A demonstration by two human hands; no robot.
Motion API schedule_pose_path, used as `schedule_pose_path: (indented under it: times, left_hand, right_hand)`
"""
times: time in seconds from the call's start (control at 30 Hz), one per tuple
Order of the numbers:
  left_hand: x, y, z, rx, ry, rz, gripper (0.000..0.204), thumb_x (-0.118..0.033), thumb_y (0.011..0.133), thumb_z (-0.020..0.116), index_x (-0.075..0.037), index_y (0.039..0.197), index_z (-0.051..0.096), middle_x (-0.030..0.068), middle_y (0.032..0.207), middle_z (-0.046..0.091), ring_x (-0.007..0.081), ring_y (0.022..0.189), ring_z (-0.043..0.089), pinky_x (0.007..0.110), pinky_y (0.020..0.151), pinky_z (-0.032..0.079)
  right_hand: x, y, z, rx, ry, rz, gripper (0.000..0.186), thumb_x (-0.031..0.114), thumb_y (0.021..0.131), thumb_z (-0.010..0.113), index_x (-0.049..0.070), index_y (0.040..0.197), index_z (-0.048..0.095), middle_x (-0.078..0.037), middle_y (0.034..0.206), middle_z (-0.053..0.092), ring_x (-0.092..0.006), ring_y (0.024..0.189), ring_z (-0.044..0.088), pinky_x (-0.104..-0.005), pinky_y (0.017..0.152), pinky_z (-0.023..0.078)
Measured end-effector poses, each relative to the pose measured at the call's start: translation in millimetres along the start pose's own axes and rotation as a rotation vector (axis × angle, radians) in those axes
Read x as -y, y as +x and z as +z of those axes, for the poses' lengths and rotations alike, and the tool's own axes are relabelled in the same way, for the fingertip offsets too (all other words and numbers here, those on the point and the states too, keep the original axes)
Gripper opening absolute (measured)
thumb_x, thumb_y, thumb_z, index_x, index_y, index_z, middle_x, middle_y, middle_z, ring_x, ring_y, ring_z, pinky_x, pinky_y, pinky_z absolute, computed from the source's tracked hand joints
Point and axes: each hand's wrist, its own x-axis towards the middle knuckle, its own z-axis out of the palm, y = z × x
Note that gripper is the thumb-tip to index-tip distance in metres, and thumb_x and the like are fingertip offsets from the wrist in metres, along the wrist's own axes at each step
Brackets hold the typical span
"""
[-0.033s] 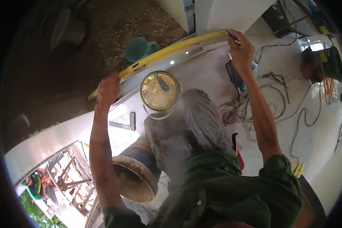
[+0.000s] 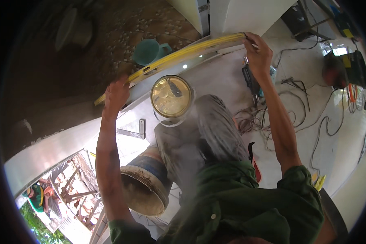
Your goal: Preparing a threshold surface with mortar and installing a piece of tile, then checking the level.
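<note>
A long yellow spirit level (image 2: 183,53) lies along the edge of a white ledge (image 2: 61,144). My left hand (image 2: 117,95) grips its near left end. My right hand (image 2: 258,55) holds its far right end. Between my arms, just below the level, stands a white bucket (image 2: 171,96) of yellowish liquid with a tool in it. My grey trouser leg and green shirt fill the lower middle.
A teal jug (image 2: 148,51) sits on the pebbled ground beyond the level. A metal square (image 2: 132,131) and a blue-banded dirty bucket (image 2: 144,185) lie by my left arm. A power tool (image 2: 252,79) and tangled cables (image 2: 309,118) cover the floor right. Another person (image 2: 38,197) is below left.
</note>
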Motion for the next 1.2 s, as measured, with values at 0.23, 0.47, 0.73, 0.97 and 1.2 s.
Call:
schedule_pose_path:
  times: [0.23,0.47,0.73,0.97,1.2]
  left_hand:
    - [-22.1,-17.4,-23.0,-0.045,-0.018,0.012,0.017,-0.010,0.077,0.061,-0.010,0.093,0.055,0.0158,0.080,0.064,0.0360,0.077,0.063,0.047,0.066,0.050]
    - [-71.4,-96.0,-137.2,-0.186,0.047,-0.052,0.013,-0.010,0.080,0.059,-0.007,0.092,0.054,0.0144,0.083,0.061,0.0352,0.081,0.059,0.046,0.068,0.048]
    - [-120.4,-327.4,-232.0,-0.253,0.212,-0.418,0.008,-0.013,0.085,0.056,-0.005,0.085,0.055,0.0153,0.074,0.056,0.0357,0.073,0.058,0.046,0.060,0.044]
    - [-167.6,-490.7,-231.7,-0.366,-0.173,-0.992,0.023,-0.021,0.083,0.062,0.000,0.085,0.054,0.0184,0.068,0.053,0.0366,0.064,0.049,0.043,0.062,0.040]
    - [-182.6,-647.2,-146.7,-0.509,-0.131,-1.427,0.023,-0.017,0.090,0.053,0.004,0.099,0.053,0.0212,0.083,0.054,0.0312,0.075,0.050,0.038,0.070,0.041]
  right_hand:
    - [2.7,-9.6,-5.6,0.002,-0.074,0.004,0.030,0.008,0.082,0.065,0.005,0.111,0.061,-0.012,0.096,0.065,-0.0210,0.087,0.064,-0.0318,0.068,0.053]
    - [76.2,-10.3,-42.3,-0.084,0.035,-0.148,0.036,0.014,0.083,0.067,0.007,0.117,0.058,-0.008,0.092,0.062,-0.0169,0.087,0.060,-0.0320,0.068,0.052]
    - [66.3,-123.9,-81.6,0.216,0.109,-0.305,0.037,0.017,0.085,0.066,0.006,0.119,0.055,-0.006,0.092,0.062,-0.0131,0.082,0.059,-0.0286,0.074,0.049]
    - [25.5,-239.8,-40.2,0.723,0.316,0.061,0.041,0.018,0.084,0.067,0.005,0.119,0.051,-0.004,0.089,0.062,-0.0169,0.078,0.061,-0.0298,0.067,0.050]
    - [103.7,-126.3,-11.5,0.849,0.658,0.594,0.050,0.032,0.083,0.065,0.008,0.123,0.045,-0.010,0.105,0.054,-0.0225,0.094,0.056,-0.0419,0.079,0.048]
